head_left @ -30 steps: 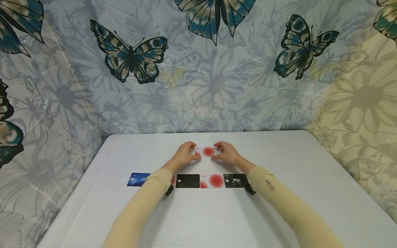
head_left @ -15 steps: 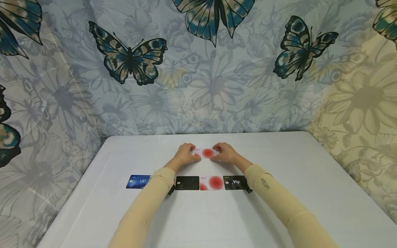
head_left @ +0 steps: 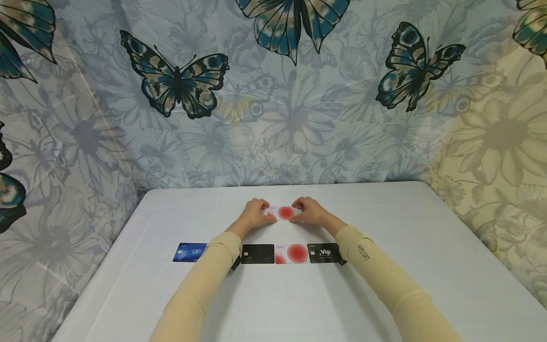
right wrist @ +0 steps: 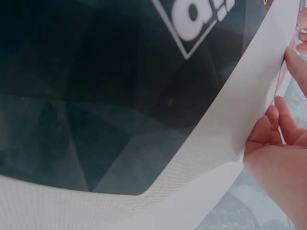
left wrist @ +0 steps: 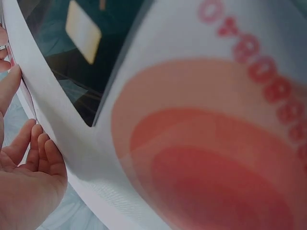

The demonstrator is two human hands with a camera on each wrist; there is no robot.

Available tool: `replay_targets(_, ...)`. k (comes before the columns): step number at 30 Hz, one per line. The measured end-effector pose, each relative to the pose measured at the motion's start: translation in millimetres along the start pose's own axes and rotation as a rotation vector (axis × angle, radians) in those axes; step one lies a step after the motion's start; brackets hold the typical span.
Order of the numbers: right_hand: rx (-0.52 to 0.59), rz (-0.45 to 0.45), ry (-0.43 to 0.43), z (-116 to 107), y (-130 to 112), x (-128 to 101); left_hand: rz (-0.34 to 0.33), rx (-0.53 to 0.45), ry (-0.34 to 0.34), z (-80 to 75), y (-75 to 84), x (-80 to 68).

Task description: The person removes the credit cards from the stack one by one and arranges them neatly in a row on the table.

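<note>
A white card with a red disc (head_left: 285,212) lies on the white table (head_left: 384,223), past a row of cards. My left hand (head_left: 255,213) pinches its left end with curled fingers and thumb, and my right hand (head_left: 309,211) pinches its right end the same way. The left wrist view shows my left hand (left wrist: 26,184) at the lower left, and the right wrist view shows my right hand (right wrist: 280,158) at the right edge. The held card's ends are hidden under the fingers.
A row of cards lies nearer me: a blue VIP card (head_left: 190,251), a black card (head_left: 258,253), a white and red card (head_left: 292,253) and a black VIP card (head_left: 325,252). My sleeves cross the row. A butterfly-print cloth (head_left: 273,95) hangs behind the table.
My two hands have drawn slightly closer together on the card, so less of it shows between them. The row of cards has not moved.
</note>
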State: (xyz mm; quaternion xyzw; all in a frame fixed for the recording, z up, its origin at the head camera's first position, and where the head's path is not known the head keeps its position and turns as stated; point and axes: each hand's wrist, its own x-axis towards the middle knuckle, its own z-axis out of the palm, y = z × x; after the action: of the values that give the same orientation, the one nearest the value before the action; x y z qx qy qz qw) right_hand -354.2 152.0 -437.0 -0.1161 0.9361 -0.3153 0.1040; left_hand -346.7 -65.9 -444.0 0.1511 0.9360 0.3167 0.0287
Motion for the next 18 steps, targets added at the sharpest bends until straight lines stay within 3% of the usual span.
replay_targets(18,0.059,-0.05,0.042,3.1,0.6,-2.3,-0.015,-0.046,0.05,1.8,1.7,-1.4)
